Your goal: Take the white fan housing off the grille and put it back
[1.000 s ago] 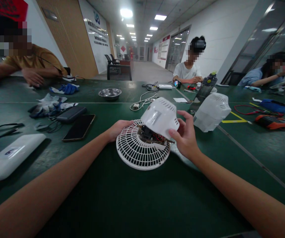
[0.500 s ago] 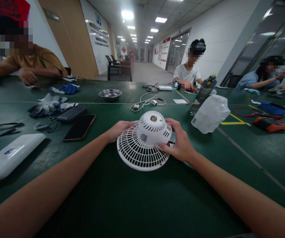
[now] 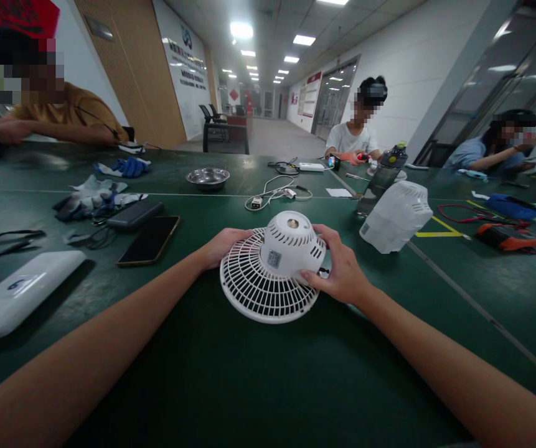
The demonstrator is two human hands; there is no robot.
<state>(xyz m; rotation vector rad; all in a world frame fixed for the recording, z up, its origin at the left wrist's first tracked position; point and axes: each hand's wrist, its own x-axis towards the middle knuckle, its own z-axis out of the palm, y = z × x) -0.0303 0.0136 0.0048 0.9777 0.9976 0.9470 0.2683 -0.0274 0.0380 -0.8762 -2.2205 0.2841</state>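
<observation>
- I have the cover sitting open side down on the grille, in the middle of the bench in front of me.
- My left grip is clamped on the grille's left edge, thumb side up; I can't see the fingertips underneath.
- My right grip is clamped on the cover's right side, thumb at the front and forefinger around the back.
- A small dark part pokes out between the cover and my right palm.
- The cover's slots run around its shoulder, and its label faces my way.
- Right of my right grip I see a translucent white container, tilted, with a dark bottle just behind it.
- Beyond the cover lie a white cable and a steel bowl.
- To my left are a phone, a dark case and gloves, all near each other.
- Three co-workers sit around the far side; an orange meter lies well off to my right.
</observation>
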